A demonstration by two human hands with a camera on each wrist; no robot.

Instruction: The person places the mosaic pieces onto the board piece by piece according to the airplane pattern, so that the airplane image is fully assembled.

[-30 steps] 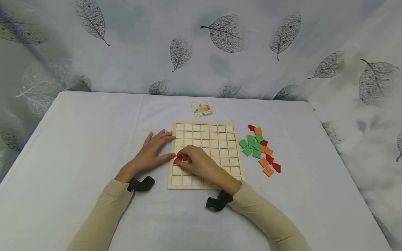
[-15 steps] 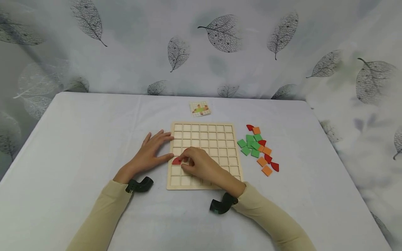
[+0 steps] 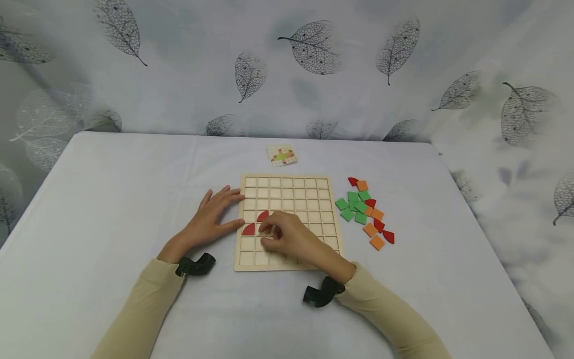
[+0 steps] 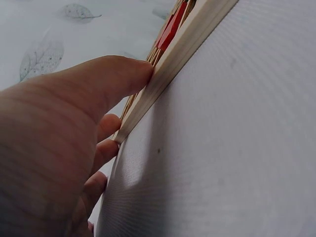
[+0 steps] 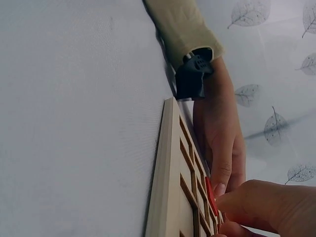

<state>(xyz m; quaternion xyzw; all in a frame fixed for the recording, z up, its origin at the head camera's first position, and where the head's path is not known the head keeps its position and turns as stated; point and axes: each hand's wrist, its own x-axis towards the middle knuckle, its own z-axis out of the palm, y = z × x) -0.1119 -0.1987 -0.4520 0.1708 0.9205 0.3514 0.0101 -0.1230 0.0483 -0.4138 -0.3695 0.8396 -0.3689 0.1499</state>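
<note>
The wooden grid board [image 3: 287, 265] lies flat on the white table. Along its left edge rests my left hand [image 3: 208, 219], fingers spread; in the left wrist view the thumb of that hand [image 4: 64, 113] touches the wooden rim. A red quarter-round piece [image 3: 248, 229] lies in a left-column square, and another red piece [image 3: 263, 216] sits one column right and one row up. Just right of these, my right hand [image 3: 298, 239] hovers over the board with bent, parted thumb and forefinger and nothing visible between them. In the right wrist view its fingers [image 5: 271, 205] partly hide the board.
Right of the board lie loose green squares [image 3: 347, 214], orange squares [image 3: 377, 243] and red quarter-round pieces [image 3: 388, 237]. A small pattern card [image 3: 281, 155] lies beyond the board's far edge. Behind the table hangs a leaf-print cloth [image 3: 179, 65].
My right hand has let go of the red piece in the left column and drawn back to the right, uncovering the upper red piece. My left hand has stayed at the board's edge.
</note>
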